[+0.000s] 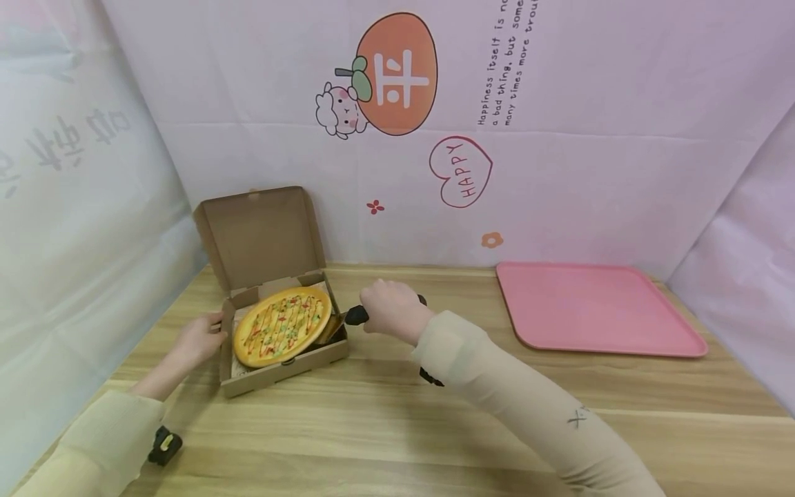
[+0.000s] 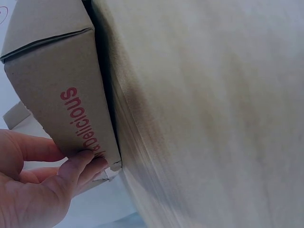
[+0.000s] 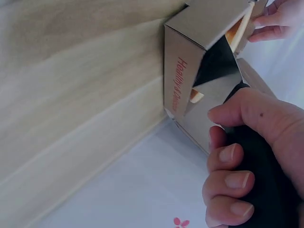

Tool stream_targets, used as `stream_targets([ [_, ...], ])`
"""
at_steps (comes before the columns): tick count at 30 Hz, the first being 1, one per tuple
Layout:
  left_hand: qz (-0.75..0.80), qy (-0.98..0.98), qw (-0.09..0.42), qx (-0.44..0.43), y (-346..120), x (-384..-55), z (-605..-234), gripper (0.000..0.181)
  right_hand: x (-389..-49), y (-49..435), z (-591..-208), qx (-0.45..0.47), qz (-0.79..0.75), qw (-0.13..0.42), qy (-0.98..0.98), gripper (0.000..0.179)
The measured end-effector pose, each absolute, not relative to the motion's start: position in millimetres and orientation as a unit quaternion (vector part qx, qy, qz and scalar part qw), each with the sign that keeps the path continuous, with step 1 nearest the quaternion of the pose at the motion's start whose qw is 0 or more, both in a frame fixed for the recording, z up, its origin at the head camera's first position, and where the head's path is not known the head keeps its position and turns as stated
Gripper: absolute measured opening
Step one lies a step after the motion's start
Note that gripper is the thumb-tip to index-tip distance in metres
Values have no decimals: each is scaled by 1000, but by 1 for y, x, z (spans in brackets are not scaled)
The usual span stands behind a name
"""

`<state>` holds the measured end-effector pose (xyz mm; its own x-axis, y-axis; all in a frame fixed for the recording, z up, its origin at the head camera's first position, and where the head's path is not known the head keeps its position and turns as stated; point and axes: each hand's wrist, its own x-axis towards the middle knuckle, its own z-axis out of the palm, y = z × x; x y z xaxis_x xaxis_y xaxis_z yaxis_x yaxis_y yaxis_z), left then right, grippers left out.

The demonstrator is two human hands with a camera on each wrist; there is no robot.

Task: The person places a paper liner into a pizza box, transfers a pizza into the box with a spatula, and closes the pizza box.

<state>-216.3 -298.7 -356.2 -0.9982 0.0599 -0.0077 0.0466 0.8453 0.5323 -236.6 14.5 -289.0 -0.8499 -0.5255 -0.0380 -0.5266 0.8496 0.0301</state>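
Observation:
An open cardboard pizza box (image 1: 286, 373) stands at the left of the table with its lid (image 1: 263, 238) raised. Inside, a round pizza (image 1: 286, 328) with sauce stripes lies tilted, its right side higher than its left. My left hand (image 1: 197, 338) pinches the box's left side wall near the back, thumb against the printed outer face (image 2: 76, 118). Curled round a black handle (image 1: 357, 315), my right hand (image 1: 394, 310) holds a spatula with a metal blade (image 3: 213, 102). The blade reaches over the right wall beneath the pizza's raised edge, which hides its tip.
A pink tray (image 1: 596, 310) lies on the right of the wooden table (image 1: 385, 428), close to the back. White printed cloth (image 1: 559, 172) hangs behind the table and along both sides. The raised lid stands near the back cloth.

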Motion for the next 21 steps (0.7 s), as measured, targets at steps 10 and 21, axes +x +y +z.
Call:
stream_targets([
  [10, 277, 960, 17, 27, -298, -216, -354, 49, -232, 21, -271, -267, 49, 24, 962, 17],
  [21, 274, 961, 23, 29, -299, -216, -353, 49, -224, 30, -253, -265, 95, 9, 959, 21],
])
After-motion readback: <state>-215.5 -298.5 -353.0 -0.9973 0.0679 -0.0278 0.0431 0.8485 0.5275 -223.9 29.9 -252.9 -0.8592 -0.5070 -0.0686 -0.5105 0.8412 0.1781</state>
